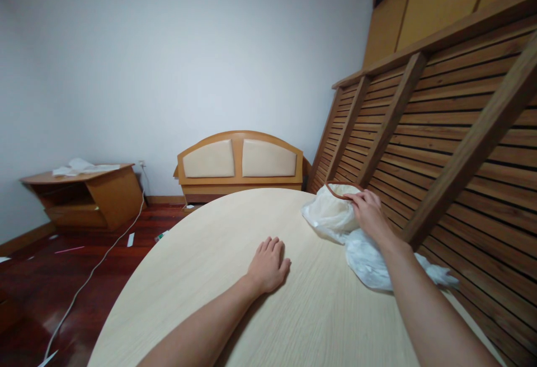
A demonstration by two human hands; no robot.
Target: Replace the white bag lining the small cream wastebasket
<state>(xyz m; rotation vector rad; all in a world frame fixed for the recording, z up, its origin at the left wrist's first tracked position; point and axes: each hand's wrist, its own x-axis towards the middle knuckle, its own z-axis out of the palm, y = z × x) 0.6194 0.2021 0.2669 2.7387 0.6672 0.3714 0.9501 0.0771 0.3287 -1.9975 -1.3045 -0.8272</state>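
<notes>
My left hand [268, 266] lies palm down on the pale round table [210, 249], its fingers stretched a little apart and nothing in it. Farther off, at the table's right edge, my right hand [370, 213] pinches a thin brown loop [340, 196], perhaps a handle or rim. That loop sits at the top of a crumpled white plastic bag [329, 217]; what the bag contains is hard to make out. Beneath my right wrist lies more white plastic [366, 263], partly covered by the forearm and trailing to the right.
Slatted wooden panels [423, 154] lean close along the table's right side. Behind the table stands a padded headboard [240, 188]. A low wooden cabinet [113, 199] is at left, and a white cable [94, 272] crosses the dark red floor among scraps.
</notes>
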